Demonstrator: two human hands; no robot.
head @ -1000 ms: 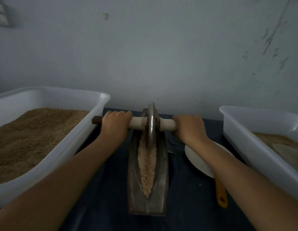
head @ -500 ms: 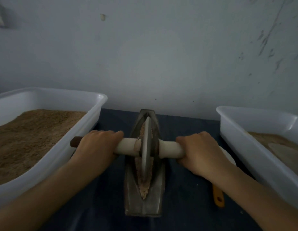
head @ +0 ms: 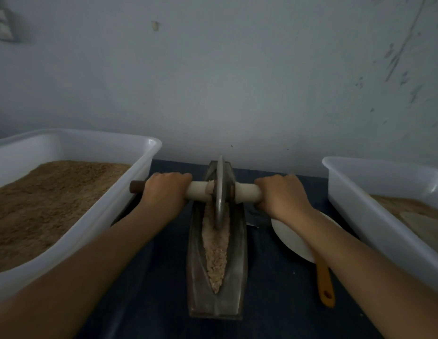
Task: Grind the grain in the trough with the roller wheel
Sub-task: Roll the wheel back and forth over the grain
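Note:
A dark metal boat-shaped trough [head: 195,272] lies lengthwise on the table, with pale crushed grain [head: 215,248] along its groove. The metal roller wheel [head: 220,192] stands upright in the far end of the groove, on a pale wooden axle [head: 199,190] with a dark left tip. My left hand [head: 164,192] grips the axle left of the wheel. My right hand [head: 281,194] grips it on the right. Both arms are stretched forward.
A large white tub [head: 129,192] of brown meal stands at the left, close to the axle's dark tip. Another white tub [head: 360,206] stands at the right. A white plate [head: 291,238] and an orange handle [head: 324,285] lie under my right forearm. A wall rises just behind the trough.
The wheel rolled back toward me to mid-trough half a second ago, and now it has rolled away to the far end again. Both hands kept their grip on the axle.

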